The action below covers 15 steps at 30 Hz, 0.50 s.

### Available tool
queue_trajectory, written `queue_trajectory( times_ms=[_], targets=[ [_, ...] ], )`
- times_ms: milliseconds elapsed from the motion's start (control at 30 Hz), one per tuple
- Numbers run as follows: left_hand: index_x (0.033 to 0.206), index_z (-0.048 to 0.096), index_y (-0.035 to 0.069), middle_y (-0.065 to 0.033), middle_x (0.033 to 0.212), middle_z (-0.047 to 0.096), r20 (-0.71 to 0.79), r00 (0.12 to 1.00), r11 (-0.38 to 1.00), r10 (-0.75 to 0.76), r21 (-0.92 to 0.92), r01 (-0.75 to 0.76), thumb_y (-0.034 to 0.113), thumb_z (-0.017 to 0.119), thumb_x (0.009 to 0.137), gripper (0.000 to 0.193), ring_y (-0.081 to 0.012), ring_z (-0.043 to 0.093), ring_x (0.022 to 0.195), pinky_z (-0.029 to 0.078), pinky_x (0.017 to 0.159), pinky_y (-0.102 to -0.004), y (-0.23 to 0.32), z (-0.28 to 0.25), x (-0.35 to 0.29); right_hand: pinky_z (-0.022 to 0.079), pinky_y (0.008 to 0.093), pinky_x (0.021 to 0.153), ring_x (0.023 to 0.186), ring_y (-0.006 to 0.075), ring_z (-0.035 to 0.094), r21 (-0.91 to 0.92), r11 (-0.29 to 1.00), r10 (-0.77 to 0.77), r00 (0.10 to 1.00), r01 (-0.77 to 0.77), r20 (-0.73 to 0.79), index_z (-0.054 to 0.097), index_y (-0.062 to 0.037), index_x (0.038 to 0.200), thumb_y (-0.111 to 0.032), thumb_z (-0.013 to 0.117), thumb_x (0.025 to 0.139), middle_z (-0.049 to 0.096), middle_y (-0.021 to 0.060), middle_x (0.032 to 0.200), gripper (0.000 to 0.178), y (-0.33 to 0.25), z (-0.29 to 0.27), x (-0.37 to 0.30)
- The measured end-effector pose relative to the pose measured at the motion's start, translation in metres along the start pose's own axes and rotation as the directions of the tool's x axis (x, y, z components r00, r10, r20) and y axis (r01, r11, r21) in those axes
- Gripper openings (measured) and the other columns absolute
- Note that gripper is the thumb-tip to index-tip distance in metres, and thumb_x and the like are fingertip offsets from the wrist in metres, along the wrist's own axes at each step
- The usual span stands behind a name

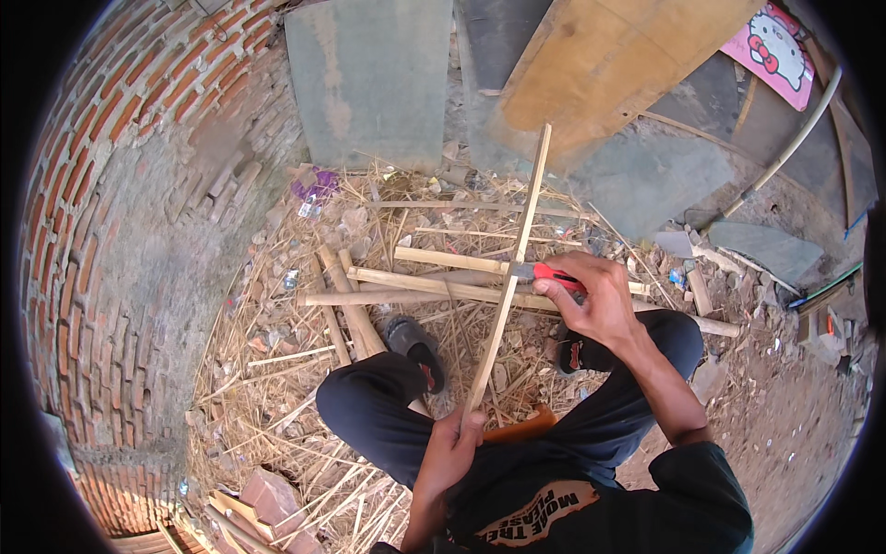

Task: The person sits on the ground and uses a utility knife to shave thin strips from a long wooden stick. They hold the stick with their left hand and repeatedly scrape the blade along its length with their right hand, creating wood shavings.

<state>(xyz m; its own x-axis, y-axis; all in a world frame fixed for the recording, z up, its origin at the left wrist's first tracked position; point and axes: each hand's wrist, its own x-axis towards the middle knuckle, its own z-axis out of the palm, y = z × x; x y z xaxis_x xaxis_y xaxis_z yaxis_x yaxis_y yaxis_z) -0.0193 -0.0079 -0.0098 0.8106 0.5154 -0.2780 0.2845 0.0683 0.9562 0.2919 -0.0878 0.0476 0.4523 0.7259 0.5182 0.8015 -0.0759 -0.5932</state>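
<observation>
Strip (530, 205) is up off the straw (355, 480), out in front of the body, w/ the knife (556, 274) at it approx. midway along — blade looks to be touching, but can't swear to it from here. Left grip (450, 451) is closed round the strip's near end; right grip (598, 300) is wrapped round the knife.

Progress: I'd call it mid-job. Strip's already long, narrow & pale, so the rough splitting's prob. done; how much trimming is left, can't tell — cut faces too small to see. Other strips (434, 285) lie on the straw near the shoes (413, 346), finished or not I can't say.

Long axis runs mostly fore-aft: near end low by the body, far end pointing fwd & a bit right, twd the tan board (609, 55). Those on the straw lie roughly crosswise to it.
</observation>
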Motion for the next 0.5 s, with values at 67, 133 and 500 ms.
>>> queue_trajectory(
  times_ms=[67,133,500],
  targets=[
    [0.087,0.059,0.004,0.0018,0.072,0.052,0.017,0.999,0.999,-0.046,-0.003,0.046,0.040,0.052,0.121,0.050,-0.0087,0.047,0.067,0.040,0.061,-0.0312,-0.008,-0.002,-0.009,0.053,0.0393,0.064,0.068,0.0274,0.068,-0.029,0.999,0.022,0.998,-0.023,-0.054,0.079,0.0023,0.110,-0.024,0.084,0.098,0.074,0.0152,0.085,0.029,0.019,-0.010,0.015],
    [0.087,0.060,0.004,0.0016,0.072,0.053,0.059,0.996,0.998,-0.062,-0.002,0.062,0.040,0.052,0.121,0.050,-0.0089,0.047,0.068,0.041,0.062,-0.0313,-0.017,-0.001,-0.018,0.049,0.0376,0.061,0.063,0.0216,0.062,-0.100,0.989,0.095,0.990,-0.106,-0.105,0.078,0.0030,0.108,-0.024,0.080,0.103,0.071,0.0132,0.078,0.028,0.035,-0.026,0.033],
    [0.087,0.056,0.007,0.0041,0.074,0.051,0.022,0.999,0.999,-0.044,-0.026,0.045,0.044,0.047,0.122,0.052,-0.0061,0.044,0.067,0.038,0.061,-0.0273,-0.019,-0.006,-0.004,0.061,0.0406,0.071,0.077,0.0341,0.076,0.037,0.999,0.033,0.989,-0.039,0.146,0.079,-0.0025,0.112,-0.029,0.083,0.100,0.079,0.0161,0.097,0.029,-0.008,-0.007,-0.015]
  ],
)
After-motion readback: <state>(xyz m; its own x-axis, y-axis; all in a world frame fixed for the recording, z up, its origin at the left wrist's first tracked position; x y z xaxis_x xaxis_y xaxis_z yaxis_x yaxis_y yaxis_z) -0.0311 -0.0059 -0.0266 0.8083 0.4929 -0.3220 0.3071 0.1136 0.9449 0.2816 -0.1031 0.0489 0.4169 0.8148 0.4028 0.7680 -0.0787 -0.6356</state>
